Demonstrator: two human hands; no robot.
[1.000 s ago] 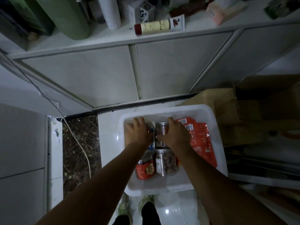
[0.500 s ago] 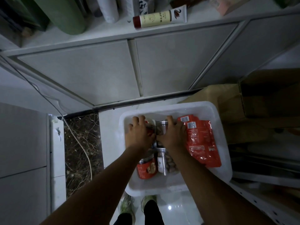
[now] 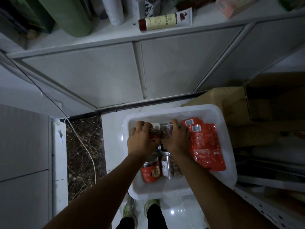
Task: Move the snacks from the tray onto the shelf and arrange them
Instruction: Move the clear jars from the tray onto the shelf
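Our left hand (image 3: 142, 140) clasps the dark jar (image 3: 154, 132), our right hand (image 3: 177, 139) the clear jar (image 3: 166, 129); the two jars touch between our hands

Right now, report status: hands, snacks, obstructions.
Left hand grips dark jar, right hand grips clear jar, both low in white tray. Red-label jar, nut jar, red packets also in tray. Nothing over the hands.

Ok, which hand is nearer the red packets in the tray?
Right. The right hand grips a clear jar directly beside the red packets; the left hand holds a second jar farther left of them.
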